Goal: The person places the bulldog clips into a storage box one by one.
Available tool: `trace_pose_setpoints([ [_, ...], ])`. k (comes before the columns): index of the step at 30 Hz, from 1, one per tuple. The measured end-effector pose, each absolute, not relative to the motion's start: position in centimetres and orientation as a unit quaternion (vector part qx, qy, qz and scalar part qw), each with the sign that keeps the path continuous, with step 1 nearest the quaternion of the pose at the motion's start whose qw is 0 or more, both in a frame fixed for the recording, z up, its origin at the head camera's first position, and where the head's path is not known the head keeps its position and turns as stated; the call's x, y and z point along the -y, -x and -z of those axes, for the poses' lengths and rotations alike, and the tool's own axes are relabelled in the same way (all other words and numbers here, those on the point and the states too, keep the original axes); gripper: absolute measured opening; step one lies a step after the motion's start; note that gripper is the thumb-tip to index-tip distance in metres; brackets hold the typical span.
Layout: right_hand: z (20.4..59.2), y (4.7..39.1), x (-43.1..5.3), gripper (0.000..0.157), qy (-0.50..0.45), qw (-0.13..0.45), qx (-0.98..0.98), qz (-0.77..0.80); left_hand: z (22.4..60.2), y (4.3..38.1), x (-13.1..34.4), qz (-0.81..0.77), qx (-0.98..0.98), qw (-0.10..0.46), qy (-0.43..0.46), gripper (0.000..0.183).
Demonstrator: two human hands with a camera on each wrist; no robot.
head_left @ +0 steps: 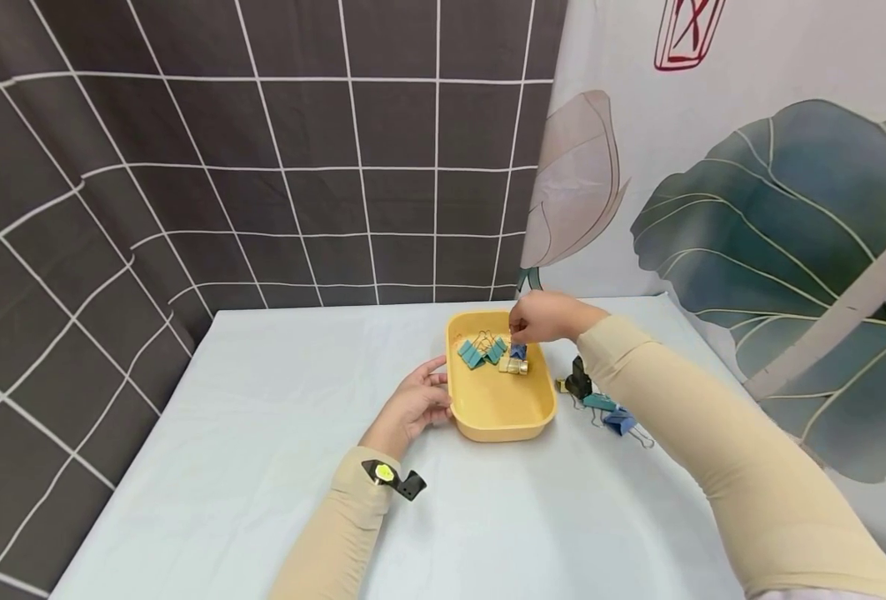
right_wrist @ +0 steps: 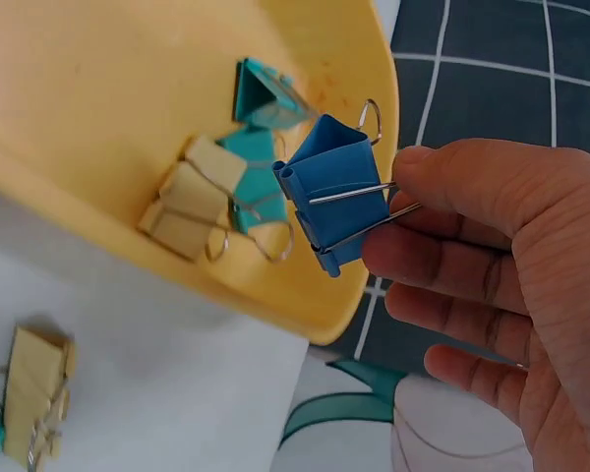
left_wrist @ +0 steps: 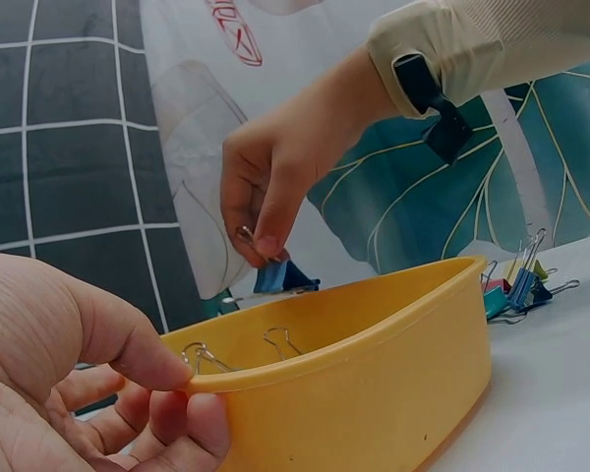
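Note:
A blue binder clip [right_wrist: 334, 187] hangs over the far right corner of the yellow tray [head_left: 498, 404]; my right hand [head_left: 543, 317] pinches it by a wire handle between thumb and fingers. Below it in the tray lie two teal binder clips [head_left: 472, 355] and a pale yellow binder clip [right_wrist: 192, 197], seen in the right wrist view. My left hand [head_left: 416, 402] holds the tray's left side, its thumb on the rim and its fingers against the outer wall in the left wrist view.
To the right of the tray a loose pile holds a black binder clip [head_left: 579, 380], a teal clip [head_left: 598, 402], a blue clip [head_left: 619, 421] and a yellow one [right_wrist: 37, 393]. The white tabletop [head_left: 262, 433] meets a dark gridded cloth [head_left: 300, 200] behind.

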State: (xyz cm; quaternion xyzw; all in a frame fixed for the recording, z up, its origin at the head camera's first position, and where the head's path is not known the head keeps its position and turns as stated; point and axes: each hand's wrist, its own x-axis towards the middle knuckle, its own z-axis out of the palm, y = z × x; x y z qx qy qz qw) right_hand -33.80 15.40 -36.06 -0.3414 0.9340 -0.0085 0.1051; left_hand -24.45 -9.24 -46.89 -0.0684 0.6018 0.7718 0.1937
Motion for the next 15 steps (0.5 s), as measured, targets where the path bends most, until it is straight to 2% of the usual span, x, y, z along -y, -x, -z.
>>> trace_pose_setpoints([
  [15, 38.5, 33.4, -13.4, 0.013, 0.337, 0.137, -0.931, 0.021, 46.8, 24.4, 9.3, -0.771, -0.603, 0.194, 0.062, 0.083],
])
